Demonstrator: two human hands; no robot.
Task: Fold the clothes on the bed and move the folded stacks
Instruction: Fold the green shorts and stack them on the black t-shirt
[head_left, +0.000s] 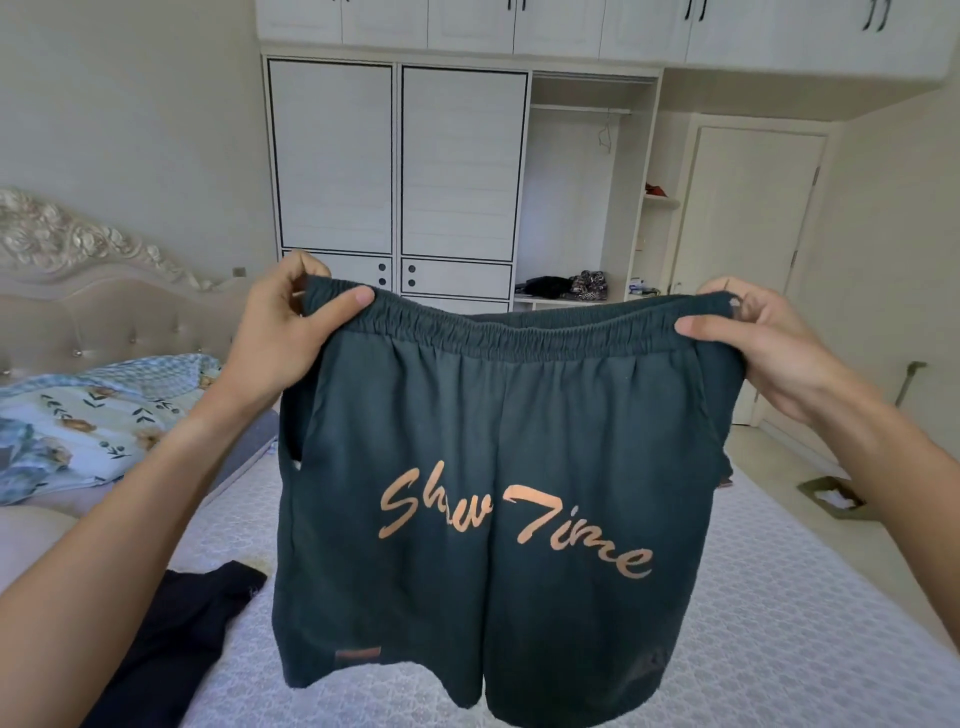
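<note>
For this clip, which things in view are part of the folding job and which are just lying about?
Part of the job:
- green shorts, held up by the waistband in the left hand and right hand
- black garment on the bed

Lying about:
- floral bedding
- cardboard box on the floor
- items on the wardrobe shelf

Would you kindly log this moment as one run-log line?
stage: shorts unfolded | left hand: grips waistband | right hand: grips waistband | green shorts: held up above bed
</note>
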